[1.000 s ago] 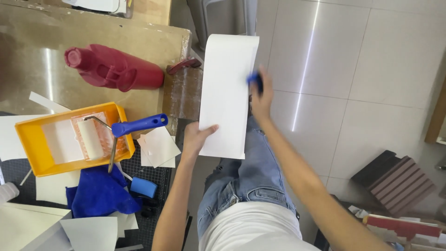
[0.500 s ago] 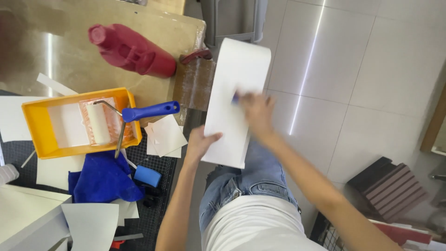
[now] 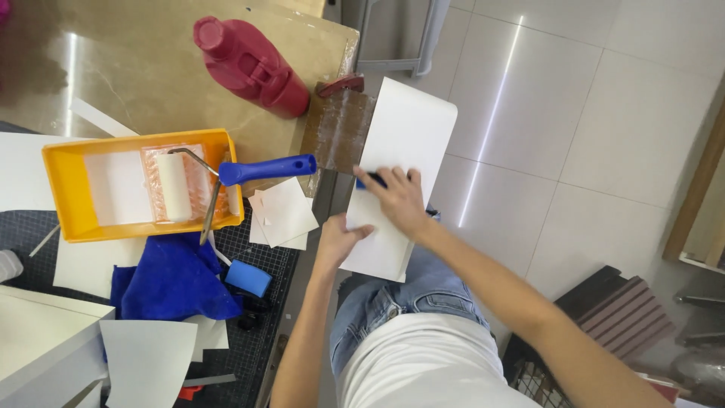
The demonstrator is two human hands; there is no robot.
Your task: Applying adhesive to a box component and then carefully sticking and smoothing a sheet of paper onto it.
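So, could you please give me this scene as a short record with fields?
Left hand: holds the near edge of the white rectangular sheet.
Right hand: presses a small blue tool on the sheet.
Worktop: yellow plastic tray with blue-handled roller, dark red plastic bottle, blue cloth.
Floor: pale tiles.

Yellow plastic paint tray [image 3: 64, 198] on the bench's left part, holding a blue-handled paint roller [image 3: 226, 174]; red plastic jug [image 3: 249, 66] behind it; blue cloth [image 3: 170, 279] before it; white rectangular panel [image 3: 408, 132] beyond the bench's right edge.
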